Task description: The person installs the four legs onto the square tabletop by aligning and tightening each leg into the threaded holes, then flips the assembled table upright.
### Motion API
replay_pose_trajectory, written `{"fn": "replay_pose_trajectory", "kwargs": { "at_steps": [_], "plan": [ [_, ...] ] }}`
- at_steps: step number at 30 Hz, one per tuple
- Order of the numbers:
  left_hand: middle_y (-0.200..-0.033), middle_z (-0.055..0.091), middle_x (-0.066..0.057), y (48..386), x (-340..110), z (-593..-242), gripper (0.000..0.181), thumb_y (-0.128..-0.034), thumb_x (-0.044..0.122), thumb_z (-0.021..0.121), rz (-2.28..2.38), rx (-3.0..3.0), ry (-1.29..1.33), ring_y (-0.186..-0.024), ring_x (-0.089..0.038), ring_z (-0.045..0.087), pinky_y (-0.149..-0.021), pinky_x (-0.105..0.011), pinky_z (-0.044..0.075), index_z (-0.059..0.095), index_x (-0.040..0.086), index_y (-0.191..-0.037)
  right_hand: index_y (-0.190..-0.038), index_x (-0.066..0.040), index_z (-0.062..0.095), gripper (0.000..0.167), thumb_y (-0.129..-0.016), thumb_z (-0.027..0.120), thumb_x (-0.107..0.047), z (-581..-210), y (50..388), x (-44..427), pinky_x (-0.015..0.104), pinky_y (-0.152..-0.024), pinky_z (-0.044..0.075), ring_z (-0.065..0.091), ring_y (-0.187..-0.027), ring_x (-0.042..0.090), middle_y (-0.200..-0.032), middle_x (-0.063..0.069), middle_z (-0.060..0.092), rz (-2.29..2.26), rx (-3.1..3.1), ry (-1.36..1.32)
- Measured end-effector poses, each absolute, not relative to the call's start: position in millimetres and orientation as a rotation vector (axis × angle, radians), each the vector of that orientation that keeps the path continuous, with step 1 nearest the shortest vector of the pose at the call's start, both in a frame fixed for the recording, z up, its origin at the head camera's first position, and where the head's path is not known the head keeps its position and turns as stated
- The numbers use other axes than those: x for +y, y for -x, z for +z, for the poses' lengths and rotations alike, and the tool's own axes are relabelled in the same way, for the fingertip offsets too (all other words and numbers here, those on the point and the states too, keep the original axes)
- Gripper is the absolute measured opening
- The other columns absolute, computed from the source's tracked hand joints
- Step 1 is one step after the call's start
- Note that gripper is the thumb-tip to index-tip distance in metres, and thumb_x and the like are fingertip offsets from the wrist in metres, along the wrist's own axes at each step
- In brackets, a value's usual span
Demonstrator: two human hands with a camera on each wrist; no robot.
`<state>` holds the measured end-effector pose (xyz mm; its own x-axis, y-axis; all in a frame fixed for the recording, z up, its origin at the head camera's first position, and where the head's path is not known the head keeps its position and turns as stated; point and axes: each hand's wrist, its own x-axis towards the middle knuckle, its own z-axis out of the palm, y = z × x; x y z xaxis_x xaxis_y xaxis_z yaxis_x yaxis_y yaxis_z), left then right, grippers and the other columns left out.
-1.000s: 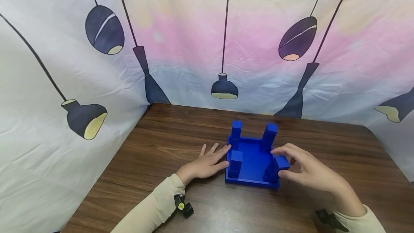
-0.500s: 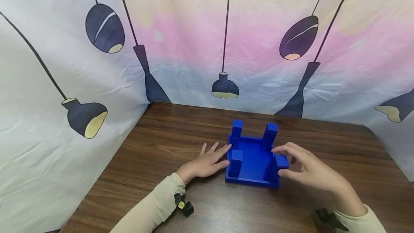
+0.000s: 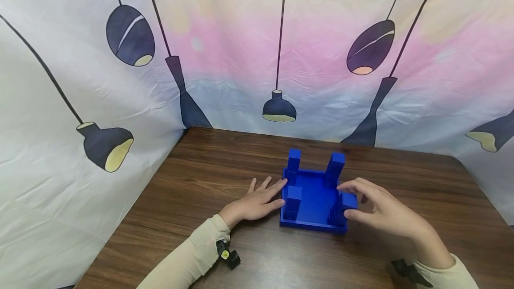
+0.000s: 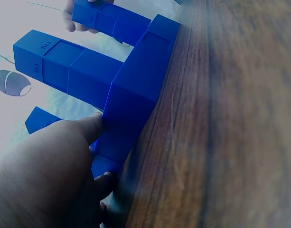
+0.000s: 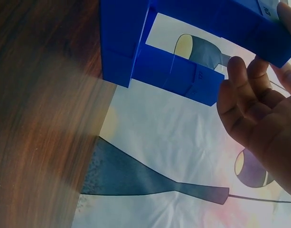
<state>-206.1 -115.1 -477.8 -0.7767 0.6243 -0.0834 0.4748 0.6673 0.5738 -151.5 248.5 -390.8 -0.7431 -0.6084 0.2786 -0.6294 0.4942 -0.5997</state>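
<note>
A square blue tray point(image 3: 315, 200) with a low rim lies on the table, with an upright blue post at each corner. My right hand point(image 3: 383, 208) pinches the top of the near right post point(image 3: 349, 200) between thumb and fingers; the right wrist view shows the thumb on one side of it. My left hand point(image 3: 254, 204) lies beside the tray, fingers spread, with thumb and fingertips touching its left wall. The near left post point(image 3: 293, 202), far left post point(image 3: 294, 162) and far right post point(image 3: 335, 168) stand untouched. Small numbers mark the near left post point(image 4: 55, 61) in the left wrist view.
The dark wooden table point(image 3: 201, 177) extends around the tray. Behind it hangs a pale cloth point(image 3: 237, 57) printed with lamps, meeting the table's back edge. A small black camera is strapped at each wrist, over light sleeves point(image 3: 192, 253).
The top of the near right post has shifted very slightly left, along with the right thumb on it. The left hand and the tray have stayed in place.
</note>
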Motion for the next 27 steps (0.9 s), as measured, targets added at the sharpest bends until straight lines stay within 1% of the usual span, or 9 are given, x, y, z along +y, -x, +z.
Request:
{"fn": "replay_pose_trajectory", "kwargs": {
  "at_steps": [3,9,13,16,17,20,24,27],
  "plan": [
    [-0.174,0.02,0.003,206.4,-115.2,-478.1,0.069,-0.1123,0.058,0.033,0.784,2.611,-0.881,-0.163,-0.028,-0.001,-0.124,-0.062,-0.015,0.013,0.03,-0.172,-0.138,-0.024,0.061,0.049,-0.095,0.082,-0.015,-390.9,151.4,248.0,0.029,-0.066,0.055,0.055,-0.09,0.009,-0.129,0.006,0.066,1.098,-2.672,-1.123],
    [-0.174,0.02,0.003,207.4,-115.1,-478.7,0.069,-0.1122,0.059,0.033,0.787,2.612,-0.882,-0.163,-0.028,-0.001,-0.124,-0.062,-0.015,0.013,0.029,-0.172,-0.143,-0.025,0.059,0.061,-0.09,0.085,-0.01,-391.7,151.2,249.3,0.024,-0.058,0.049,0.054,-0.086,0.008,-0.13,0.006,0.066,1.076,-2.668,-1.174],
    [-0.174,0.02,0.003,207.4,-115.2,-479.2,0.069,-0.1121,0.059,0.033,0.788,2.613,-0.879,-0.163,-0.028,-0.001,-0.124,-0.062,-0.015,0.012,0.03,-0.172,-0.148,-0.023,0.057,0.073,-0.085,0.083,0.003,-393.0,152.1,250.4,0.022,-0.056,0.047,0.054,-0.082,0.011,-0.133,0.006,0.066,1.052,-2.684,-1.22],
    [-0.174,0.019,0.003,207.3,-115.3,-479.6,0.069,-0.1121,0.059,0.033,0.785,2.614,-0.881,-0.163,-0.028,-0.001,-0.124,-0.062,-0.015,0.012,0.03,-0.172,-0.149,-0.017,0.057,0.079,-0.079,0.079,0.014,-393.9,152.5,250.4,0.022,-0.057,0.047,0.053,-0.081,0.014,-0.135,0.005,0.065,1.048,-2.675,-1.252],
    [-0.174,0.019,0.003,207.2,-115.3,-479.5,0.069,-0.1121,0.059,0.033,0.784,2.614,-0.881,-0.163,-0.028,-0.001,-0.124,-0.062,-0.015,0.012,0.03,-0.172,-0.149,-0.015,0.057,0.079,-0.079,0.076,0.016,-394.1,152.6,250.3,0.022,-0.057,0.047,0.053,-0.081,0.013,-0.135,0.005,0.064,1.049,-2.672,-1.262],
    [-0.174,0.019,0.003,207.0,-115.4,-479.3,0.069,-0.1122,0.059,0.033,0.779,2.614,-0.879,-0.163,-0.028,-0.001,-0.124,-0.061,-0.015,0.012,0.03,-0.172,-0.148,-0.014,0.057,0.079,-0.078,0.073,0.019,-394.4,152.9,249.8,0.023,-0.057,0.047,0.053,-0.081,0.011,-0.134,0.006,0.065,1.069,-2.674,-1.259],
    [-0.174,0.019,0.003,206.8,-115.2,-478.6,0.07,-0.1122,0.058,0.034,0.777,2.611,-0.88,-0.163,-0.028,-0.001,-0.123,-0.062,-0.015,0.012,0.029,-0.172,-0.148,-0.019,0.058,0.076,-0.082,0.073,0.016,-394.8,153.3,250.0,0.024,-0.058,0.048,0.054,-0.08,0.009,-0.134,0.006,0.065,1.089,-2.687,-1.236],
    [-0.174,0.019,0.003,206.5,-115.0,-478.6,0.07,-0.1123,0.058,0.034,0.775,2.611,-0.88,-0.163,-0.028,-0.001,-0.123,-0.062,-0.015,0.012,0.029,-0.172,-0.147,-0.021,0.058,0.076,-0.083,0.075,0.014,-395.2,153.4,250.7,0.024,-0.06,0.05,0.055,-0.084,0.008,-0.136,0.004,0.064,1.074,-2.691,-1.223]
  ]
}}
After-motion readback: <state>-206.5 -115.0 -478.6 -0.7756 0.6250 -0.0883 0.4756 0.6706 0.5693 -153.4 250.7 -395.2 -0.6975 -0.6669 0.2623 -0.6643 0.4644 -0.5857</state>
